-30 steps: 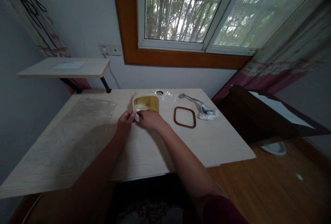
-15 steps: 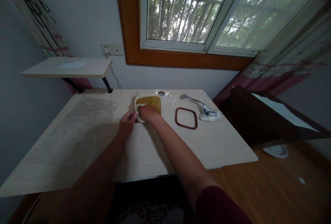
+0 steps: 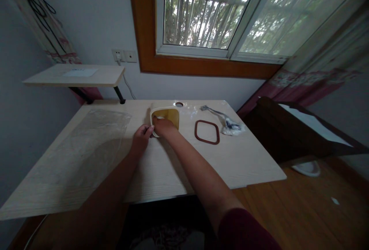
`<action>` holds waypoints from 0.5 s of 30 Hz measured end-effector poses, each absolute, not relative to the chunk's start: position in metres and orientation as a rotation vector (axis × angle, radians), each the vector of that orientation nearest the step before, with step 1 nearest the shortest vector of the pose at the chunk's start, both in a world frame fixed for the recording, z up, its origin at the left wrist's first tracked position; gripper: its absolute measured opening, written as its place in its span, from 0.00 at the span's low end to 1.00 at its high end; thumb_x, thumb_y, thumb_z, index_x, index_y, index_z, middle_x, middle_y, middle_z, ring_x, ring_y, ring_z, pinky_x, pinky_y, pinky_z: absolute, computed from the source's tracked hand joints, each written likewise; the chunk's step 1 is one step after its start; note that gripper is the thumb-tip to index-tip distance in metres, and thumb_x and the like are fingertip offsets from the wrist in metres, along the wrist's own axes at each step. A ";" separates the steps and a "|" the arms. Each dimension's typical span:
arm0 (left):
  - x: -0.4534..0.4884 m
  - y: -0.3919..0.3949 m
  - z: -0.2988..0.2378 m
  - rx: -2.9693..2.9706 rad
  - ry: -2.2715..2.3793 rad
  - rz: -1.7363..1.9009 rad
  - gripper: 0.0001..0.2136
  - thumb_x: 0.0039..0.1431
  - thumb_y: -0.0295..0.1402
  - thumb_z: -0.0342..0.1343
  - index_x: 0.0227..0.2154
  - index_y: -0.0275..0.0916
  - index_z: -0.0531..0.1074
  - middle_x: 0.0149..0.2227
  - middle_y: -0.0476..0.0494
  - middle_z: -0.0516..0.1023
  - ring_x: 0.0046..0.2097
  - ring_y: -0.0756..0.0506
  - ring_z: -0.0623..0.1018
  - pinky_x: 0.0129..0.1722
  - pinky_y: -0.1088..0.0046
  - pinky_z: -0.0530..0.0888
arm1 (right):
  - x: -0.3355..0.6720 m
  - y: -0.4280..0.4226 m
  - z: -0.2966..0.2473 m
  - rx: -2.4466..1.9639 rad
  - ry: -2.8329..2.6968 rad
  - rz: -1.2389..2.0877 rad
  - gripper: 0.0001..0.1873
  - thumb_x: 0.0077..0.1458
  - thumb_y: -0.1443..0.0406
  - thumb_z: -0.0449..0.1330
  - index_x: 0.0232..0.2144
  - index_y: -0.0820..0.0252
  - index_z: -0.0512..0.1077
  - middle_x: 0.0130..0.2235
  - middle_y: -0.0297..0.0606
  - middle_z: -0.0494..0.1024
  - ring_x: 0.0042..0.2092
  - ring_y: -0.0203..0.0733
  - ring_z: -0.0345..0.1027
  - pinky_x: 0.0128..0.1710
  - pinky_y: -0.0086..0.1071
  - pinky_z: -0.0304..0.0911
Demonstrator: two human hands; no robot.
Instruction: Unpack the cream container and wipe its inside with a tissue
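The box [image 3: 173, 117] sits toward the back of the tabletop [image 3: 239, 161], and it could skid or tip if the right hand [image 3: 165, 127], reaching down inside, presses a wall while the left hand [image 3: 141, 136] braces it poorly. The left has thumb and fingers drawn together at the near left corner; whether they pinch the rim is unclear. The right's fingers are partly hidden, so I cannot tell how far open they are or whether they hold anything. A small part, if dropped, might roll into the hole [image 3: 179, 104] just behind the box. Rightward, the brown ring [image 3: 206, 141] and the bag [image 3: 231, 127] leave limited room; the front stretch is bare up to the near edge. Leftward, the thin sheet [image 3: 95, 146] lies flat and could snag a sleeve.
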State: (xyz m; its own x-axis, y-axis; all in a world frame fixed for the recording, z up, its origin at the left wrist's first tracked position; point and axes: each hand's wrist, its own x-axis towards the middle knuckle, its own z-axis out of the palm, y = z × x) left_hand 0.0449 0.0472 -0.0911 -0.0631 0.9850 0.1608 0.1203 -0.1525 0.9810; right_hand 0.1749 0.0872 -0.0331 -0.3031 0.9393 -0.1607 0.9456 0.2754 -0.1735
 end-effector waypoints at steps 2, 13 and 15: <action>0.045 0.047 -0.092 1.371 1.268 1.327 0.15 0.57 0.47 0.57 0.25 0.40 0.69 0.22 0.52 0.69 0.27 0.49 0.69 0.31 0.73 0.66 | 0.176 0.089 -0.034 1.830 2.495 -0.372 0.25 0.68 0.61 0.49 0.62 0.67 0.64 0.54 0.57 0.78 0.54 0.56 0.75 0.49 0.41 0.68; 0.041 0.051 -0.096 1.309 1.267 1.355 0.14 0.58 0.46 0.57 0.27 0.40 0.70 0.22 0.52 0.70 0.26 0.49 0.70 0.30 0.73 0.67 | 0.172 0.103 -0.037 1.790 2.475 -0.381 0.22 0.67 0.58 0.52 0.56 0.64 0.72 0.54 0.57 0.78 0.54 0.58 0.75 0.50 0.45 0.70; 0.041 0.051 -0.097 1.300 1.253 1.360 0.14 0.58 0.46 0.58 0.27 0.40 0.70 0.21 0.52 0.70 0.26 0.49 0.70 0.29 0.74 0.66 | 0.174 0.103 -0.036 1.782 2.478 -0.380 0.23 0.67 0.58 0.52 0.57 0.64 0.71 0.55 0.56 0.78 0.54 0.57 0.75 0.50 0.44 0.70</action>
